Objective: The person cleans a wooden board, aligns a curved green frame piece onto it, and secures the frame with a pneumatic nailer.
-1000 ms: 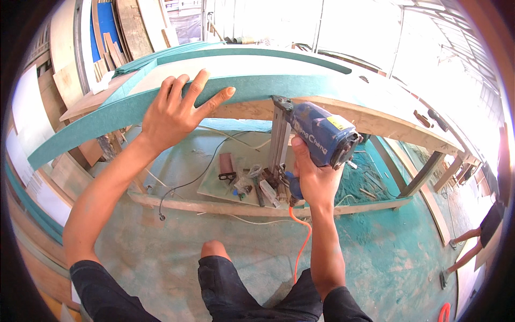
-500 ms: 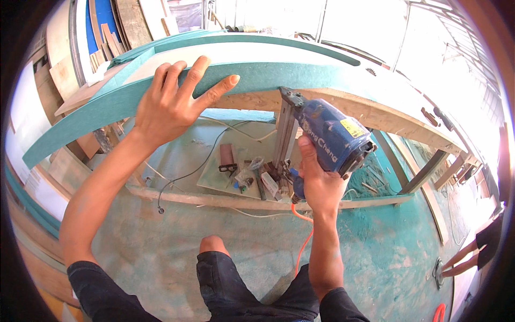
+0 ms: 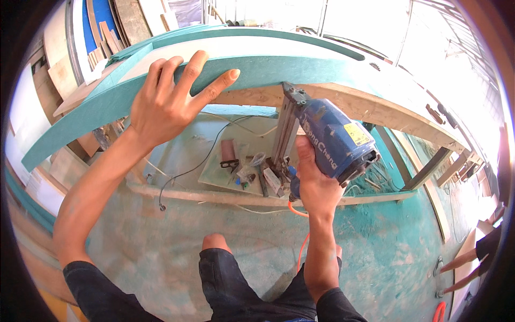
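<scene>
My left hand (image 3: pixel 163 104) lies against a curved green board (image 3: pixel 292 68), its fingers spread over the upper edge and the thumb stretched along the front face. My right hand (image 3: pixel 318 182) is closed around the handle of a blue nail gun (image 3: pixel 335 137). The gun's dark nose is up at the lower edge of the board; whether it presses against it I cannot tell. An orange air hose (image 3: pixel 299 209) runs down from the handle. Behind the curved board, a straight green strip (image 3: pixel 129 67) joins it to a second curved piece.
A wooden table frame (image 3: pixel 383 115) carries the work. On its lower shelf lie loose hardware and plastic bags (image 3: pixel 252 169) and a black cable (image 3: pixel 206 161). Wood offcuts (image 3: pixel 110 40) lean at the far left. Another person's legs (image 3: pixel 466 263) show at the right edge.
The view has shifted slightly. My right hand and the nail gun stay near the same place on the board. At the right edge, the other person's legs have moved.
</scene>
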`<state>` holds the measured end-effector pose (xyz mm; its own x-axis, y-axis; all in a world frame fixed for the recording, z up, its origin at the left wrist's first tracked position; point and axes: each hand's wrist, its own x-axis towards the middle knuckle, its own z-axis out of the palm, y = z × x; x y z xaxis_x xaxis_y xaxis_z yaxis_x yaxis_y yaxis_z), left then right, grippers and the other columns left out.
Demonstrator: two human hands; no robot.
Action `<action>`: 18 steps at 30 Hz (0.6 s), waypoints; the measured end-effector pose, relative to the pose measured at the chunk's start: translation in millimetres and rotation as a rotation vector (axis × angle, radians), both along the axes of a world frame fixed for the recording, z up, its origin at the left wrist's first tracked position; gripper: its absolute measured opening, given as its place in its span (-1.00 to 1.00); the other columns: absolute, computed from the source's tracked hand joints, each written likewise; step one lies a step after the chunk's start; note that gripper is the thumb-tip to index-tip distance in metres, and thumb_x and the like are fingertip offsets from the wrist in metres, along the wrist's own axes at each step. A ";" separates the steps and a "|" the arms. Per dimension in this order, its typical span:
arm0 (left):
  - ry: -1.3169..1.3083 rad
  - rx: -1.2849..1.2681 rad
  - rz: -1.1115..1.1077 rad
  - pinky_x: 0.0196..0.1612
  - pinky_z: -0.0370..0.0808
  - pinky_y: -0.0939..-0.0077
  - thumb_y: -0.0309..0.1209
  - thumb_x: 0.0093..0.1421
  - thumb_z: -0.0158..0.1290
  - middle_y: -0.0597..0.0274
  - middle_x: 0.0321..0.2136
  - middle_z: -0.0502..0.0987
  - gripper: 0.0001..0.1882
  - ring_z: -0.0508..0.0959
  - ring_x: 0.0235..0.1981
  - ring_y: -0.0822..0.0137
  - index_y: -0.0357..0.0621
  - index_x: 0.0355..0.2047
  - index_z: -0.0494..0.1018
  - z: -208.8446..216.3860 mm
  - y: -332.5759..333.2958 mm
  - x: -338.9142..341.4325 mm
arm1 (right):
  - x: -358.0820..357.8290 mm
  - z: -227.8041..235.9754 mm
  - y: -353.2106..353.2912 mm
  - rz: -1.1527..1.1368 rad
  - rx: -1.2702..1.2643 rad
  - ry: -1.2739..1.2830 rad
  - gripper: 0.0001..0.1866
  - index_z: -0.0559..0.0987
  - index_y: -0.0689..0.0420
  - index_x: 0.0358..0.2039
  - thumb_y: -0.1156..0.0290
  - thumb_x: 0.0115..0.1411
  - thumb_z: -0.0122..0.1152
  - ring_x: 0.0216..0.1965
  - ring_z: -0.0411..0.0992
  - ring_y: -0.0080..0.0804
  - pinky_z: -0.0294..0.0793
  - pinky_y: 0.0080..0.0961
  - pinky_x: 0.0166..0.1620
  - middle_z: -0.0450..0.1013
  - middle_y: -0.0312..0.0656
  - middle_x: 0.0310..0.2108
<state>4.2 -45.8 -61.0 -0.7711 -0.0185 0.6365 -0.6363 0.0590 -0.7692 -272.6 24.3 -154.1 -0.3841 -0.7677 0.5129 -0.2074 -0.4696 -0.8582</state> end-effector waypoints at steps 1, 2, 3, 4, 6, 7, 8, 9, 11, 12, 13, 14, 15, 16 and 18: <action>0.000 0.000 -0.002 -0.07 0.51 0.15 -0.57 0.06 0.20 0.03 0.09 0.48 -0.18 0.51 -0.15 0.05 0.37 0.34 0.42 -0.3 -0.2 -0.6 | -0.3 -0.8 0.1 -0.003 0.005 0.002 -0.55 0.55 0.30 -0.02 0.30 0.22 0.50 -0.13 0.52 -0.39 0.49 -0.41 -0.01 0.58 -0.15 -0.12; 0.000 0.000 -0.005 -0.07 0.51 0.15 -0.58 0.05 0.19 0.03 0.09 0.48 -0.18 0.50 -0.15 0.04 0.37 0.34 0.42 -0.5 -0.4 -1.0 | -1.3 -0.2 -0.2 -0.005 0.024 0.003 -0.54 0.54 0.30 -0.01 0.29 0.22 0.50 -0.12 0.52 -0.38 0.49 -0.41 0.00 0.58 -0.14 -0.11; -0.002 -0.006 -0.005 -0.07 0.51 0.15 -0.58 0.04 0.19 0.03 0.09 0.48 -0.17 0.50 -0.15 0.04 0.37 0.34 0.42 -0.5 -0.2 -0.2 | -2.0 1.1 -1.1 -0.015 0.017 0.019 -0.54 0.54 0.30 -0.01 0.29 0.21 0.50 -0.11 0.52 -0.38 0.49 -0.40 0.00 0.57 -0.14 -0.11; -0.005 -0.011 -0.005 -0.06 0.51 0.15 -0.59 0.04 0.18 0.02 0.09 0.48 -0.17 0.50 -0.15 0.04 0.36 0.34 0.42 -0.3 0.0 1.5 | -2.3 0.8 -1.6 -0.025 0.014 0.030 -0.53 0.54 0.30 -0.02 0.28 0.21 0.50 -0.11 0.52 -0.38 0.49 -0.40 0.00 0.57 -0.14 -0.11; -0.010 -0.019 0.003 -0.06 0.51 0.15 -0.60 0.02 0.16 0.02 0.09 0.49 -0.15 0.50 -0.16 0.05 0.36 0.35 0.42 -0.1 -0.6 3.2 | -1.4 -4.2 -3.2 -0.031 -0.023 0.037 -0.54 0.54 0.29 -0.02 0.29 0.21 0.50 -0.11 0.52 -0.38 0.49 -0.39 0.01 0.57 -0.14 -0.11; -0.014 -0.023 0.012 -0.06 0.50 0.15 -0.61 0.01 0.16 0.02 0.09 0.48 -0.15 0.49 -0.16 0.05 0.36 0.35 0.42 0.0 -1.5 3.7 | -1.8 -4.7 -4.0 -0.018 -0.038 0.028 -0.54 0.54 0.29 -0.02 0.29 0.21 0.50 -0.11 0.52 -0.38 0.49 -0.40 0.01 0.57 -0.14 -0.11; -0.017 -0.026 0.021 -0.06 0.50 0.15 -0.61 0.01 0.15 0.02 0.09 0.48 -0.14 0.49 -0.16 0.05 0.37 0.35 0.42 -1.1 -0.9 4.2 | -2.4 -4.2 -4.2 0.022 -0.045 -0.012 -0.54 0.54 0.30 -0.02 0.30 0.21 0.50 -0.11 0.52 -0.38 0.49 -0.40 0.01 0.57 -0.14 -0.11; -0.018 -0.029 0.009 -0.06 0.50 0.15 -0.61 0.01 0.15 0.02 0.09 0.48 -0.14 0.49 -0.16 0.05 0.37 0.35 0.42 -0.2 -1.1 3.7 | -2.5 -2.8 -5.0 0.026 -0.073 -0.002 -0.55 0.54 0.30 -0.02 0.32 0.20 0.50 -0.12 0.52 -0.38 0.49 -0.41 0.01 0.58 -0.13 -0.12; -0.018 -0.036 -0.013 -0.06 0.50 0.15 -0.62 0.01 0.15 0.01 0.10 0.48 -0.13 0.49 -0.17 0.05 0.36 0.35 0.41 -0.5 -3.0 2.4 | -1.8 -3.9 -6.2 0.000 -0.134 0.066 -0.56 0.55 0.30 -0.02 0.35 0.20 0.50 -0.13 0.53 -0.40 0.49 -0.42 0.01 0.58 -0.13 -0.13; -0.017 -0.036 -0.007 -0.06 0.50 0.15 -0.62 0.01 0.15 0.01 0.10 0.48 -0.13 0.49 -0.16 0.05 0.37 0.36 0.41 -0.7 -2.9 2.1 | 0.5 -4.7 -5.8 -0.006 -0.180 0.084 -0.59 0.56 0.29 -0.04 0.35 0.20 0.50 -0.16 0.52 -0.43 0.49 -0.44 -0.02 0.58 -0.16 -0.15; -0.015 -0.036 -0.001 -0.05 0.50 0.15 -0.62 0.00 0.15 0.01 0.10 0.48 -0.13 0.49 -0.16 0.05 0.37 0.36 0.41 -1.0 -2.5 1.7 | 3.3 -4.5 -6.3 -0.011 -0.231 0.104 -0.62 0.58 0.27 -0.06 0.35 0.21 0.49 -0.19 0.52 -0.46 0.50 -0.46 -0.05 0.58 -0.19 -0.18; -0.014 -0.036 0.003 -0.05 0.50 0.15 -0.62 0.00 0.15 0.00 0.10 0.48 -0.13 0.49 -0.16 0.05 0.37 0.36 0.41 -1.0 -2.1 1.5 | 9.8 -2.3 -4.8 0.007 -0.297 0.082 -0.66 0.60 0.23 -0.09 0.33 0.22 0.49 -0.25 0.51 -0.50 0.50 -0.50 -0.11 0.58 -0.26 -0.23; -0.011 -0.027 0.005 -0.05 0.50 0.15 -0.61 0.01 0.15 0.00 0.10 0.49 -0.13 0.50 -0.16 0.05 0.38 0.36 0.40 -1.6 -1.3 2.5 | 16.0 0.4 -2.7 0.026 -0.361 0.061 -0.70 0.63 0.18 -0.13 0.31 0.23 0.48 -0.30 0.50 -0.54 0.50 -0.53 -0.17 0.58 -0.32 -0.27; -0.009 -0.018 0.006 -0.05 0.50 0.14 -0.61 0.01 0.16 0.00 0.10 0.49 -0.13 0.50 -0.16 0.05 0.38 0.36 0.40 -2.2 -0.6 3.3 | 19.5 3.6 4.0 0.040 -0.322 0.061 -0.69 0.62 0.20 -0.10 0.32 0.24 0.47 -0.19 0.51 -0.47 0.48 -0.48 -0.04 0.59 -0.28 -0.20; -0.007 -0.013 0.005 -0.05 0.50 0.14 -0.60 0.01 0.15 -0.01 0.10 0.49 -0.13 0.50 -0.15 0.04 0.39 0.36 0.40 -2.4 -0.2 4.0 | 19.7 4.6 7.3 0.037 -0.271 0.090 -0.64 0.59 0.29 -0.07 0.36 0.22 0.47 -0.16 0.55 -0.43 0.52 -0.46 -0.03 0.61 -0.16 -0.16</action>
<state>8.2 -46.0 -63.5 -0.7755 -0.0141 0.6312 -0.6311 0.0464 -0.7743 -252.9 31.6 -149.5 -0.3025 -0.6103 0.7321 -0.2554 -0.6881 -0.6792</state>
